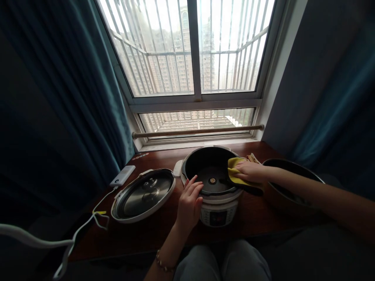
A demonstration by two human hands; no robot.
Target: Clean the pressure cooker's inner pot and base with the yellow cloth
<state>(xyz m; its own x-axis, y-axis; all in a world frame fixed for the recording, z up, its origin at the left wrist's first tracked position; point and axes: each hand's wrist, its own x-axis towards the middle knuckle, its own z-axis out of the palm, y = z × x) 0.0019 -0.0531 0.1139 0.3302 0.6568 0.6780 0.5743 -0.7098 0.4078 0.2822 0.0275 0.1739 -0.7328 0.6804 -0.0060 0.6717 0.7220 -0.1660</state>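
An electric pressure cooker [218, 218] stands on the wooden table, its lid off. Inside its dark cavity a small brass-coloured disc shows in the middle of the bottom. My left hand [190, 199] rests by the near left rim, fingers stretched out and holding nothing. At the right side of the rim, my right hand [249, 171] grips a yellow cloth [233, 168] with a dark underside, pressed against the inner wall. The round cooker lid [143, 195] lies to the left with its metal inside facing up.
A wide, dark pot [275, 191] stands to the right, partly behind my right forearm. On the left are a white device [123, 175] and a white cable [80, 226]. Behind the table [164, 230] are a barred window [196, 58] and a rail [199, 132]; a blue curtain [96, 97] hangs leftward.
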